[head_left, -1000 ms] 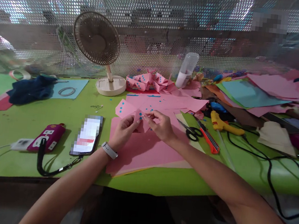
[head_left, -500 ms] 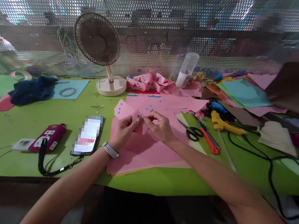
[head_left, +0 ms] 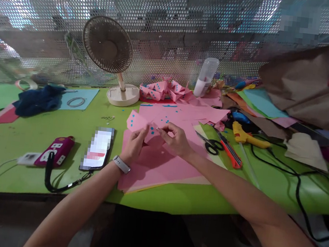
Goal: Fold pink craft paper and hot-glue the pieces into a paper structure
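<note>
Paper point(head_left: 148, 131) pinched between my left hand point(head_left: 134, 145) and right hand point(head_left: 177, 141); I keep the edges aligned and crease slowly.

Both hands point(head_left: 156, 140) on dotted pink paper point(head_left: 140, 122)

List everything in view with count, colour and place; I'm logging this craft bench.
folded paper piece: one, pink with blue dots, held in both hands
paper sheets: a stack, pink, under the hands
folded pieces: a pile, pink with blue dots, by the fan's base
fan: one, beige, back centre-left
bottle: one, clear, back centre
scissors: one, black handles, right of the hands
cutter: one, red-orange, beside the scissors
glue gun: one, yellow, right
phone: one, left of the hands
table: one, green
left hand: on the piece, watch on the wrist
right hand: pinching the piece
</note>
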`<state>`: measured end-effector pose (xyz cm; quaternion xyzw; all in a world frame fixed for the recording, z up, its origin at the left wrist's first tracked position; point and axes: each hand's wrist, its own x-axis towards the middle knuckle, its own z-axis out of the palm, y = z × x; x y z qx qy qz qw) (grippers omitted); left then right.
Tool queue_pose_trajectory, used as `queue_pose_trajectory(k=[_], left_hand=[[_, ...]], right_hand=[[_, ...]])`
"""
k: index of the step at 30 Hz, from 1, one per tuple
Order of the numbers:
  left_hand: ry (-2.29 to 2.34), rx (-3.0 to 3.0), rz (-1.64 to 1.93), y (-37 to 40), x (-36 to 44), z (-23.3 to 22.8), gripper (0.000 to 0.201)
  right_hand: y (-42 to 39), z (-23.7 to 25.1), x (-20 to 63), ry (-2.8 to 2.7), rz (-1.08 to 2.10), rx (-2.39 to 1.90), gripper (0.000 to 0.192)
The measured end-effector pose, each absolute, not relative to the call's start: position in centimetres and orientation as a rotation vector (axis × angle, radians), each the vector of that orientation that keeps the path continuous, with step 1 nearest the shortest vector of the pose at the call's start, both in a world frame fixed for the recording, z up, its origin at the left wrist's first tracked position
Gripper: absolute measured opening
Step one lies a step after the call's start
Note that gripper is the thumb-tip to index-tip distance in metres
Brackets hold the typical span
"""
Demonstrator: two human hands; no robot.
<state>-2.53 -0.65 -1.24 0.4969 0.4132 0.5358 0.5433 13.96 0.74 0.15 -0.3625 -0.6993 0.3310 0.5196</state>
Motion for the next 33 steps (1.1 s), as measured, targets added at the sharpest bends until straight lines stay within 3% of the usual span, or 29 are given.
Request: queue_pose_trajectory(k=[5,12,18,27,33], left_hand=[[0.955,1.217,1.352,-0.7,-2.5,-1.2,0.031],[0.891,1.2,1.272,-0.9,-2.7,-0.4,0.05],[0.896,1.247,1.144,-0.6,-3.0,0.1,0.033],[0.918,1.277,1.148,0.2,-3.4,-0.2,0.041],[0.955,1.273,1.231,0.7,-3.6,-0.4,0.043]], right_hand=[[0.4,-0.1,13.5,-1.745,0.788,-0.833,0.026],[0.9,0.2,13.8,-1.597,0.94,-0.844,0.025],[2.0,0.7,14.7,-1.623,0.739,-0.84,0.023],[4.4,1.0,15.3,-1.626,0.655,-0.901,0.028],[6.1,1.3,15.5,-1.784,0.534,-1.055,0.013]])
